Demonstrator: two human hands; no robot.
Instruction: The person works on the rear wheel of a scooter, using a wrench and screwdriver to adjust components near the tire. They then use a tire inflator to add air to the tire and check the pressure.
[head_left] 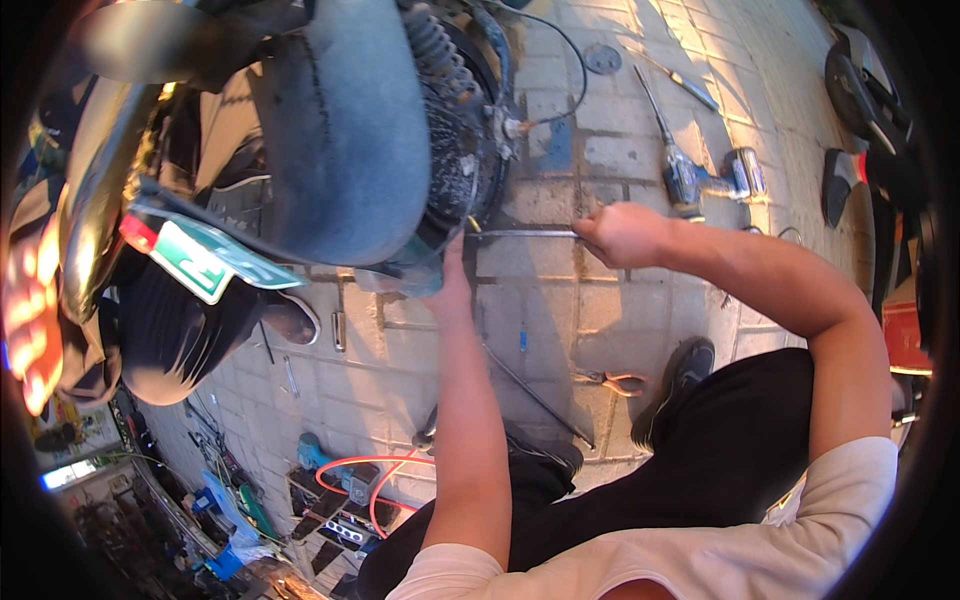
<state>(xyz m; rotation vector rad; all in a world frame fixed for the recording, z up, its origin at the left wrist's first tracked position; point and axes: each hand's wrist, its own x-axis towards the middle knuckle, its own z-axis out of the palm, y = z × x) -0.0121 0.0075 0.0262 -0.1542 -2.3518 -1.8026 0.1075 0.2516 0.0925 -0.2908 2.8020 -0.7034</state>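
Observation:
My right hand [625, 235] is closed around the end of a long thin metal bar [525, 233], which runs level to the rear wheel [450, 150] of a two-wheeler. My left hand [450, 272] reaches up to that wheel at the edge of the grey-blue mudguard [340, 130], its fingers mostly hidden. A green-and-white plate [195, 260] hangs from the mudguard. Beyond my right hand a cordless power tool [685, 180] lies on the paving beside long screwdrivers [690, 90]. Pliers [620, 382] lie near my right shoe.
Another person's dark-trousered leg [190, 350] is at the left, close to the vehicle. A long dark bar [535, 395] lies between my feet. A teal drill [312, 452], a red hose [355, 462] and assorted tools sit lower left. Another vehicle's wheel [850, 90] stands at the right.

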